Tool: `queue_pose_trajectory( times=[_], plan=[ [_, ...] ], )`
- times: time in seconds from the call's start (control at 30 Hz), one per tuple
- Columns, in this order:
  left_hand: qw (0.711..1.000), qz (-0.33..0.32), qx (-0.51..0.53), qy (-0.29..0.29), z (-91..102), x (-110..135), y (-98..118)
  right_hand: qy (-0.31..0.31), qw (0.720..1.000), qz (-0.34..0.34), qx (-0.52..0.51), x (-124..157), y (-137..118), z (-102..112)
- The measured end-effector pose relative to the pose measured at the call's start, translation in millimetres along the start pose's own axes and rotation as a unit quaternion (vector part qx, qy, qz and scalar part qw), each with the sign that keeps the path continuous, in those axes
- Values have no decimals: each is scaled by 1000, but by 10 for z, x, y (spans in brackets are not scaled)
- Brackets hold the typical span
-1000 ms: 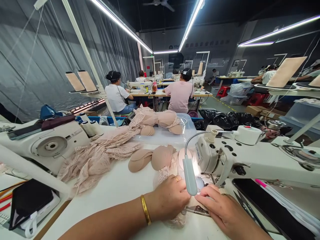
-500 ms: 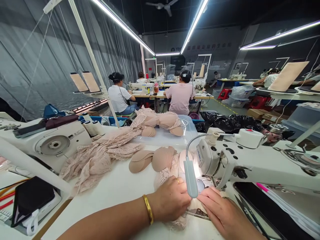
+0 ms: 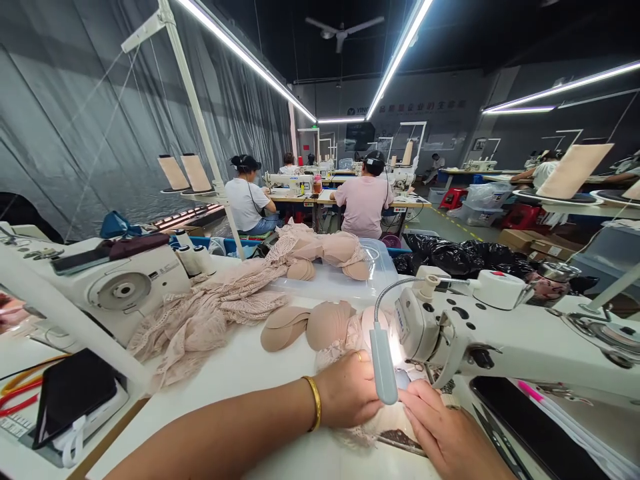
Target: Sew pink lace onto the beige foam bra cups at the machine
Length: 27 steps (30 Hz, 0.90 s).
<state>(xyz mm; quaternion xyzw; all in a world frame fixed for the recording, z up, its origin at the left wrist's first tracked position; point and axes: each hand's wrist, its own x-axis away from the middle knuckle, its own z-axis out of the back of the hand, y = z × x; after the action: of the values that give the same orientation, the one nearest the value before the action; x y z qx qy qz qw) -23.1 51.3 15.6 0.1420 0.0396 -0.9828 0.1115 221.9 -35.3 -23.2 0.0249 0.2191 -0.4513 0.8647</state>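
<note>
One piece of pale lace (image 3: 354,437) lies under my two hands on the white tabletop (image 3: 270,427), just in front of the needle end of one sewing machine (image 3: 525,340) at two o'clock. My left hand (image 3: 349,390) is curled over the lace, fingers half folded; my right hand (image 3: 440,423) lies flatter, fingers together and nearly straight, tips at the cloth. Whether either one pinches it I can't tell, as fingertips are partly hidden. I wear one ring (image 3: 359,357) and one bangle (image 3: 317,403). One lamp (image 3: 384,367) hangs between my hands. Two clusters of foam cups (image 3: 327,325) sit at eleven o'clock, their layers too tight to count; one lace heap (image 3: 210,327) spreads at ten, one clear plastic bin (image 3: 383,257) stands at twelve, and one black phone (image 3: 545,427) lies at three. A second machine (image 3: 135,280) stands further out at ten, with three white spools (image 3: 186,259) beside it. Two co-workers sit beyond, one in white (image 3: 245,200) at eleven, one in pink (image 3: 365,200) at twelve. Against a second ago, my left wrist is further forward and rightward, more pale cloth shows between my hands, and my view has tipped up, showing more of the one ceiling fan (image 3: 341,32).
</note>
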Motion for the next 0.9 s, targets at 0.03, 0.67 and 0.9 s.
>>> queue_pose_trajectory(
  times=[0.03, 0.67, 0.9],
  plan=[
    [1000, -9, 11, 1, 4, -18, -28, -3, 1000, -4, 1, 5, 6, -7],
    [999, -17, 33, -15, -5, -86, -312, 39, 999, -21, 9, 25, -15, -119],
    [997, 64, 33, -23, -166, -85, -328, 82, 996, -6, -42, -49, -68, 3]
  ],
)
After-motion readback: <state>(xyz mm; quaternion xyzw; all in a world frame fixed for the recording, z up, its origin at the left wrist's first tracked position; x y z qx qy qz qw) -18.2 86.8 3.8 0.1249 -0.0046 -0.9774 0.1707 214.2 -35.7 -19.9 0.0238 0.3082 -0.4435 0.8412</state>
